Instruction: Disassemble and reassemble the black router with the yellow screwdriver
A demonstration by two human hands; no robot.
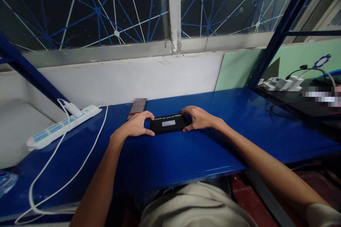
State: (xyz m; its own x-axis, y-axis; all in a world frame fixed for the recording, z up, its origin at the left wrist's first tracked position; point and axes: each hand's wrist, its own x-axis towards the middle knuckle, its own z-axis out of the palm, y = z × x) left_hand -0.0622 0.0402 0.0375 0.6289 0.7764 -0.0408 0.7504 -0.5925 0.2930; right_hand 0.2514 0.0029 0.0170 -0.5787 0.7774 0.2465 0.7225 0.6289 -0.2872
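A flat black rectangular device [170, 127] with a white label on its upper face is held at both ends; its exact kind I cannot make out. My left hand [137, 124] grips the left end, thumb at the near edge and fingers at the far edge. Around the right end, my right hand [198, 117] is closed in the same way. Small yellow and pale marks run along the far edge. Whether the device rests on the blue table [170, 159] or is just above it, I cannot tell. Behind my left hand lies a phone [137, 107] with its screen lit.
A white power strip [64, 127] lies at the left with a charger plugged in, and its white cable [93, 156] loops over the table. A clear plastic bottle [7, 182] is at the left edge. Blue posts flank the table; adapters [289, 83] sit far right.
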